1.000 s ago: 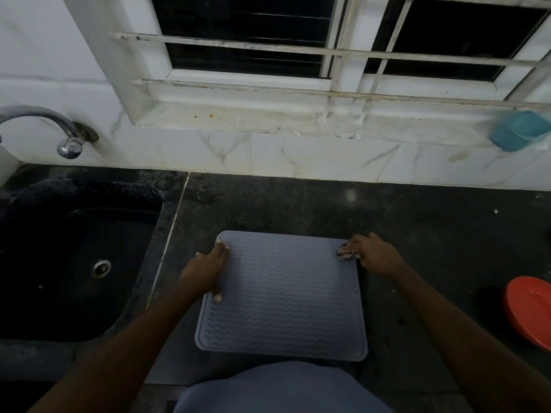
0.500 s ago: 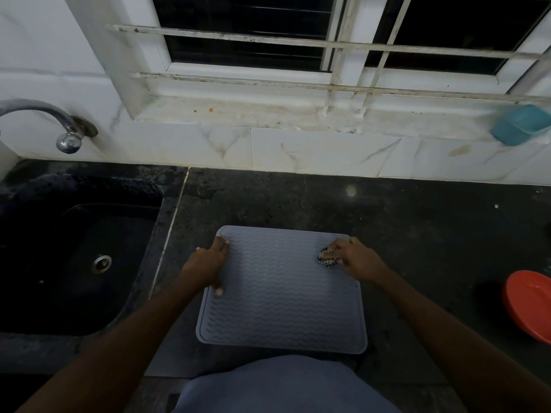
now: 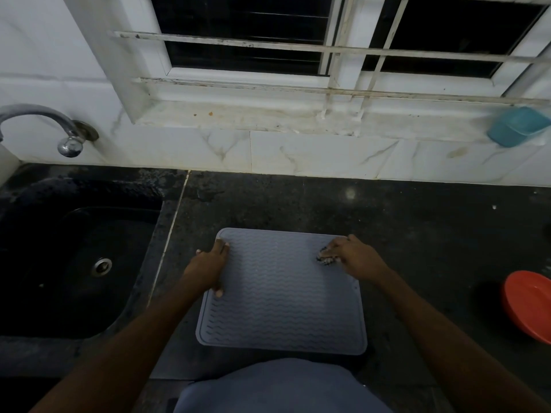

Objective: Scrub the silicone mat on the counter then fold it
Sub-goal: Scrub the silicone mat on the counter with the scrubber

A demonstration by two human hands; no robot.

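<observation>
Lying flat and unfolded on the dark counter (image 3: 402, 234), the grey mat (image 3: 283, 299) shows its wavy ribs face up, its near edge close to the counter's front. The left hand (image 3: 210, 265) rests on the mat's nine o'clock edge, toward the ten o'clock corner. Its fingers are straight and together, pointing to twelve, and the thumb is spread back toward six with its tip on the ribs. It holds nothing and lies pressed on the mat. The right hand (image 3: 356, 256) sits at the mat's two o'clock corner, fingers curled round a small dark speckled scrubber (image 3: 326, 258). The scrubber pokes out on the hand's nine o'clock side and touches the mat.

From the mat, a black sink (image 3: 44, 293) lies at nine o'clock, sunk in the counter, with a metal drain (image 3: 102, 266) in its floor. A curved tap (image 3: 59, 126) comes off the white wall at ten o'clock. A red bowl (image 3: 530, 308) stands on the counter at three o'clock, well apart from the mat and cut by the picture's edge. A blue tub (image 3: 517, 126) sits on the marble sill (image 3: 268, 117) at one o'clock, below white window bars (image 3: 328, 49). At six o'clock, the person's grey-blue garment (image 3: 283, 389) hides the counter's front.
</observation>
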